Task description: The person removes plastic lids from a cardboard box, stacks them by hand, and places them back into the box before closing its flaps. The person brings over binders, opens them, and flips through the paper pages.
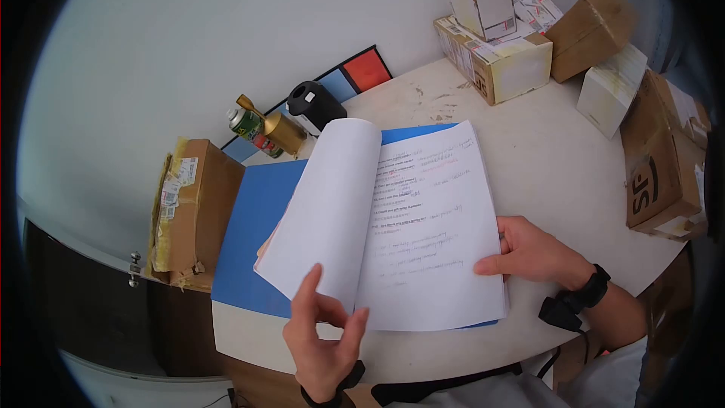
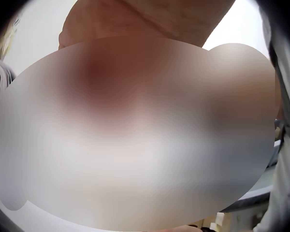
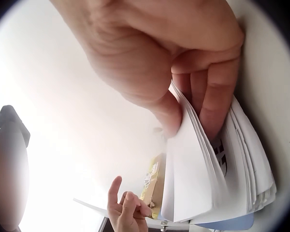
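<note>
A stack of printed sheets (image 1: 423, 272) with handwritten notes lies on a blue folder (image 1: 249, 219). One white page (image 1: 321, 204) is turned over to the left, its top end curling up. At the stack's right edge, my right hand (image 1: 529, 253) pinches several sheets (image 3: 191, 179), thumb on top and fingers underneath, as the right wrist view shows. My left hand (image 1: 325, 332) is near the bottom of the turned page, holding nothing, with the index finger raised and the others loosely bent. Heavy blur covers most of the left wrist view.
Cardboard boxes (image 1: 513, 68) pile up at the back right of the white table (image 1: 544, 151). A brown box (image 1: 200, 204) stands at the left edge. Along the wall are a spray can (image 1: 253, 132), a gold-coloured pot (image 1: 283, 132) and a black container (image 1: 317, 106).
</note>
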A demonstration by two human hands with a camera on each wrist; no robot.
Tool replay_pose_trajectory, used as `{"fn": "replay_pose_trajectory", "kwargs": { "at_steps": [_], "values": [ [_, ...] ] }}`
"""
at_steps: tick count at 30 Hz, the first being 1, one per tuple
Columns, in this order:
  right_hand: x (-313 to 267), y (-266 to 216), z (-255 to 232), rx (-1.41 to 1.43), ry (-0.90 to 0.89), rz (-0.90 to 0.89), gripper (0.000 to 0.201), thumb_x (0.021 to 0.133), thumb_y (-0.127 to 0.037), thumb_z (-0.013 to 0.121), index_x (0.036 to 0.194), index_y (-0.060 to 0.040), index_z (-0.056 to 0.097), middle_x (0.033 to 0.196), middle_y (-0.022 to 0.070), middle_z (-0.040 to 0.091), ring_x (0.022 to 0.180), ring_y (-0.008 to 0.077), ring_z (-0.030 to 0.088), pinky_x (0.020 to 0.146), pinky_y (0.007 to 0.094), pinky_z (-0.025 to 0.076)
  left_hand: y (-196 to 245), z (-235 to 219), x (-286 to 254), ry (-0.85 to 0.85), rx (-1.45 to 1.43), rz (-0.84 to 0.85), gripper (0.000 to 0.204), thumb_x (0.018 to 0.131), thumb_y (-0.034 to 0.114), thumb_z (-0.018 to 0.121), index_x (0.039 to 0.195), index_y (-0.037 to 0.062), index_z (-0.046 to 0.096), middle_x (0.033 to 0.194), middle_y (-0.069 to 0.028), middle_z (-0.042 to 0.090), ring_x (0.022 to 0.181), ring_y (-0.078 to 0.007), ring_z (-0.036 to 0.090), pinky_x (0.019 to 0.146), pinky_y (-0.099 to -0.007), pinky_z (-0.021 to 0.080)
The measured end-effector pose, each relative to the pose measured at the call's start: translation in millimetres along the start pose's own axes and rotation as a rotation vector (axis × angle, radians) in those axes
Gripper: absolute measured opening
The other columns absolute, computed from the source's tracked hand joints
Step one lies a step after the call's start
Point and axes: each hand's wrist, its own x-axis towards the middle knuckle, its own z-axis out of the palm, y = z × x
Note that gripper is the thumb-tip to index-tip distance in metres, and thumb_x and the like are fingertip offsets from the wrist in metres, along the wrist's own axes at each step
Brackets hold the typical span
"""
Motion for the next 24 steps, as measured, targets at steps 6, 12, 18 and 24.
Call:
{"fn": "replay_pose_trajectory", "kwargs": {
  "at_steps": [6,12,18,24],
  "values": [
    [0,-1,10,0.046,0.052,-0.126,0.050,0.093,-0.013,0.077,0.133,0.0087,0.055,0.121,0.0146,0.070,0.102,0.0147,0.068,0.088,0.0293,0.056,6,25,23,-0.547,0.219,0.320,0.077,0.069,0.029,0.093,0.136,0.0072,0.062,0.099,-0.0108,0.070,0.087,-0.0288,0.070,0.076,-0.0368,0.057],
    [-1,-4,13,0.033,0.089,-0.126,0.046,0.097,-0.018,0.072,0.131,0.0081,0.056,0.120,0.0144,0.070,0.101,0.0156,0.068,0.088,0.0299,0.056,-8,12,28,-0.629,0.053,0.156,0.068,0.079,0.025,0.086,0.138,0.0049,0.059,0.096,-0.0126,0.070,0.082,-0.0293,0.070,0.073,-0.0361,0.058],
    [-3,-8,0,0.072,-0.008,0.016,0.049,0.098,-0.015,0.070,0.138,0.0071,0.051,0.121,0.0156,0.069,0.095,0.0157,0.071,0.079,0.0288,0.059,-34,0,19,-0.100,0.094,-0.097,0.061,0.088,-0.003,0.066,0.146,-0.0032,0.046,0.083,-0.0161,0.073,0.067,-0.0250,0.071,0.065,-0.0307,0.054],
    [-3,-6,-7,0.164,-0.176,-0.060,0.054,0.095,-0.003,0.068,0.143,0.0048,0.044,0.123,0.0149,0.070,0.094,0.0147,0.072,0.074,0.0268,0.059,-54,-32,7,0.453,0.261,-0.354,0.074,0.087,-0.003,0.067,0.153,-0.0047,0.032,0.068,-0.0027,0.057,0.058,-0.0086,0.050,0.057,-0.0257,0.043]
  ]
}}
